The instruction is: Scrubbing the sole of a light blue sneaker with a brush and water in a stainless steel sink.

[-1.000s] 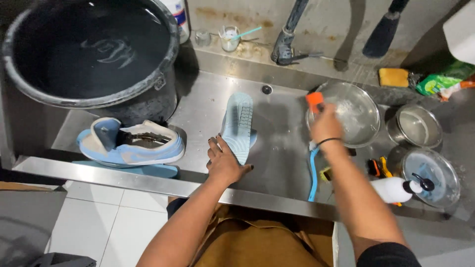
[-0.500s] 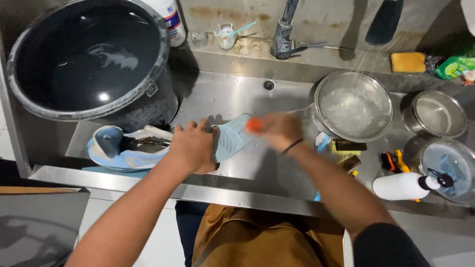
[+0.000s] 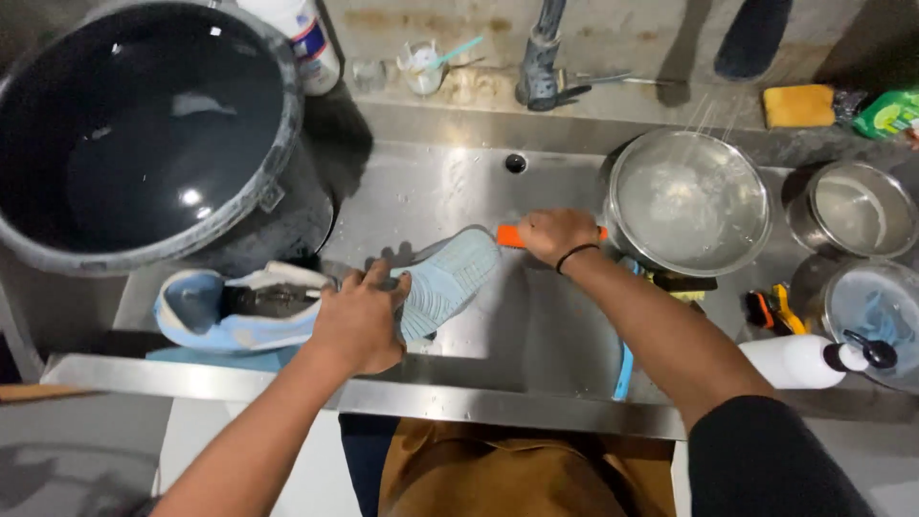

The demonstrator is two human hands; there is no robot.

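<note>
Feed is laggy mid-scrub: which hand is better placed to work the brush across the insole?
Right, probably. The right hand grips the orange-handled brush at the insole's far end. The left hand presses on the insole's near end, beside the blue shoe, pinning it.

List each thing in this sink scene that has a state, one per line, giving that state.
Black bucket: filled with water.
Light blue insole: pinned flat by left hand.
Orange-handled brush: gripped by right hand.
Blue shoe: lying on its side.
Steel bowl: holds water.
</note>
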